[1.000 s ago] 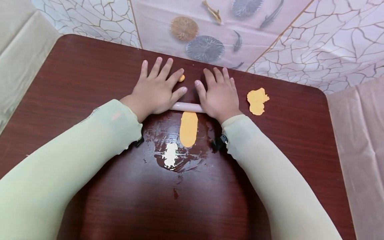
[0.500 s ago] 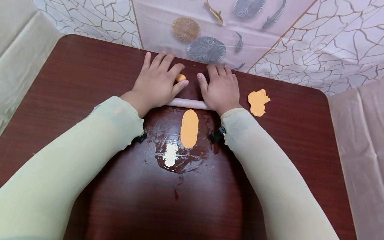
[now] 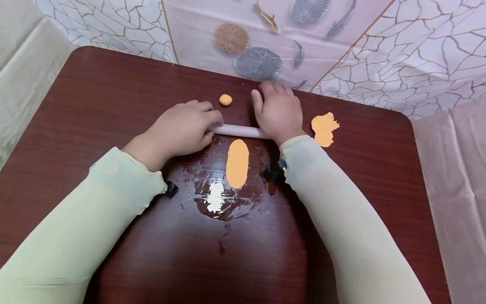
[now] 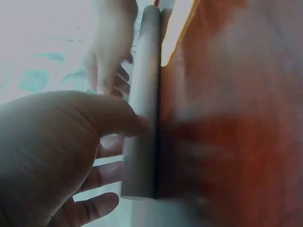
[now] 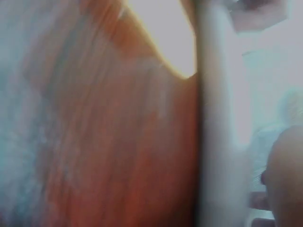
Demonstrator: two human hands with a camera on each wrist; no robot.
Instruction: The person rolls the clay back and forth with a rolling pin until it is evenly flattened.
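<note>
A white rolling pin [image 3: 239, 131] lies crosswise on the dark wooden table [image 3: 95, 93], just beyond a flattened orange dough oval [image 3: 237, 162]. My left hand [image 3: 182, 128] grips the pin's left end. In the left wrist view its thumb [image 4: 118, 118] lies on the rolling pin [image 4: 144, 118] and the fingers curl under it. My right hand [image 3: 279, 112] rests palm-down on the pin's right end, fingers relaxed over it. The right wrist view is blurred and shows the rolling pin [image 5: 215, 142] beside the dough [image 5: 165, 38].
A small orange dough ball [image 3: 225, 99] sits just beyond the pin between the hands. An irregular flat orange piece [image 3: 324, 126] lies to the right of the right hand. A shiny greasy smear [image 3: 216, 200] surrounds the oval. A patterned plastic sheet [image 3: 258, 38] hangs behind the table's far edge.
My left hand drew back from a flat, fingers-forward press and curled around the pin's left end, uncovering the small ball. The pin rolled just past the oval's far end.
</note>
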